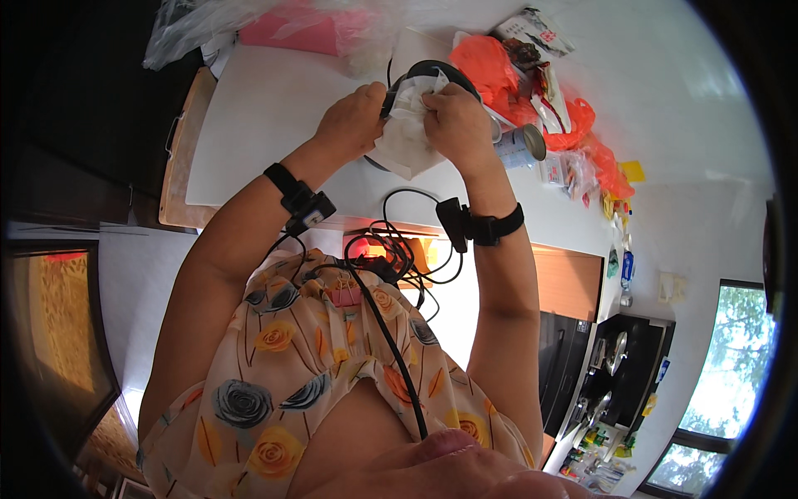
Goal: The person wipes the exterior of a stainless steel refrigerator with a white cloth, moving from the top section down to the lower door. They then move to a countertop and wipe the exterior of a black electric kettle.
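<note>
Both of my hands grip a whitish, crumpled sheet or thin bag [405, 140] over the white counter. My left hand [355, 118] has its left edge, with the fingertips partly hidden. My right hand [458, 121] pinches its upper right part between thumb and fingers. Directly behind and beneath the sheet is a round black-rimmed thing, perhaps a pan or appliance [439, 67], mostly covered. Close by my right hand, a pale blue metal can [514, 148] lies tilted with its rim facing right. What the sheet holds, if anything, cannot be told.
Red plastic bags [489, 68] and packets crowd the counter's right side against the wall. Clear plastic and a pink thing [290, 32] lie at the back left. A wooden board [181, 143] stands at the left edge. Black cables [405, 249] hang between my wrists. Farther right is a hob [636, 368].
</note>
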### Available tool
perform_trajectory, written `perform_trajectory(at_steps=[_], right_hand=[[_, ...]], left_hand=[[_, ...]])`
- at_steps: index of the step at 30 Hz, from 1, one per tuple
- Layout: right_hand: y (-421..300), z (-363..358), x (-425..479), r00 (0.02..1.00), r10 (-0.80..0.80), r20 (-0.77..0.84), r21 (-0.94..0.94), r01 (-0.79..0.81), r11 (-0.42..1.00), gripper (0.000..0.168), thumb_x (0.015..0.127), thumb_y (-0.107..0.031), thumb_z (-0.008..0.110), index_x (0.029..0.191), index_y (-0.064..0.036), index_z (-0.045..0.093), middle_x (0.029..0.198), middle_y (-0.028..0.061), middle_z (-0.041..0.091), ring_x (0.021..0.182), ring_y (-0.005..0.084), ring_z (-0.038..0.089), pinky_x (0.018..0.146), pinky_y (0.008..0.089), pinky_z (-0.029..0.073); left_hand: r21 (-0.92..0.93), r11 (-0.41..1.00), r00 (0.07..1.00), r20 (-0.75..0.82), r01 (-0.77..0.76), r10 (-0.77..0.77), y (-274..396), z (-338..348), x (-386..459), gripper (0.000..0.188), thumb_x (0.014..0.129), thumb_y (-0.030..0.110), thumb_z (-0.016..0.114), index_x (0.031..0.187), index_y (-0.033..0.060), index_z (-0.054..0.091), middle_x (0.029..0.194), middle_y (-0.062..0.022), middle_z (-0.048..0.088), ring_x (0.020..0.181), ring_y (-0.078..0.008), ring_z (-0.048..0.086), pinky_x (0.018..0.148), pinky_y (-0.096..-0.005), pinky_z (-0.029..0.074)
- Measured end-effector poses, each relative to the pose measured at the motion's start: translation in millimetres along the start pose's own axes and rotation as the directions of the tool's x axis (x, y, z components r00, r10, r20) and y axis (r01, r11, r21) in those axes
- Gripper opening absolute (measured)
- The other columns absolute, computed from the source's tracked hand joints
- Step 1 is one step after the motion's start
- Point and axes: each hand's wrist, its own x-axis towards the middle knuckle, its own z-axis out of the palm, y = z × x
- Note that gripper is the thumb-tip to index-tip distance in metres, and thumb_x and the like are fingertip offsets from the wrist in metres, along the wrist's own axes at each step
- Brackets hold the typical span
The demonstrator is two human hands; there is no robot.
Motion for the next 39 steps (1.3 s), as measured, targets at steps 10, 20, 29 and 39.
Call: perform_trajectory(at_steps=[10, 20, 29, 39], right_hand=[[-2, -1, 5, 0.999, 0.033, 0.011, -0.004, -0.033, 0.999, 0.023, 0.07, -0.009, 0.057, 0.088, -0.008, 0.07, 0.077, 0.0126, 0.06, 0.071, 0.0319, 0.059, 0.063, 0.0409, 0.049], [14, -28, -26, 0.997, -0.058, 0.045, -0.151, 0.064, 0.986, 0.019, 0.067, -0.011, 0.061, 0.081, -0.014, 0.073, 0.075, 0.007, 0.06, 0.074, 0.0263, 0.061, 0.062, 0.0388, 0.05], [58, -24, -20, 0.988, -0.107, 0.107, -0.321, 0.136, 0.937, 0.018, 0.072, -0.011, 0.062, 0.084, -0.017, 0.073, 0.083, 0.0057, 0.062, 0.078, 0.028, 0.058, 0.067, 0.0396, 0.05], [89, -7, 7, 0.965, -0.224, 0.134, -0.438, 0.26, 0.86, 0.026, 0.079, -0.015, 0.055, 0.101, -0.02, 0.067, 0.086, 0.0032, 0.06, 0.083, 0.0253, 0.057, 0.07, 0.04, 0.046]], left_hand=[[-0.021, 1.0, 1.0, 0.007, 0.02, -0.02, 3, -2, 1, 0.024, 0.076, 0.007, 0.06, 0.091, 0.0018, 0.042, 0.09, -0.0184, 0.056, 0.084, -0.0388, 0.058, 0.067, -0.0475, 0.047], [0.005, 1.0, 0.999, -0.033, 0.009, -0.009, -7, -1, -6, 0.026, 0.074, 0.008, 0.058, 0.093, 0.0023, 0.04, 0.089, -0.0181, 0.055, 0.084, -0.0387, 0.057, 0.07, -0.0478, 0.047], [-0.082, 0.997, 1.0, 0.032, 0.002, 0.001, -7, -4, -6, 0.026, 0.073, 0.005, 0.055, 0.094, 0.0017, 0.04, 0.09, -0.0198, 0.053, 0.087, -0.0403, 0.053, 0.074, -0.0476, 0.043], [-0.038, 0.999, 0.995, 0.099, -0.011, 0.015, -2, -7, -3, 0.027, 0.074, 0.006, 0.056, 0.094, 0.0008, 0.039, 0.09, -0.0202, 0.054, 0.085, -0.04, 0.055, 0.072, -0.0476, 0.046]])
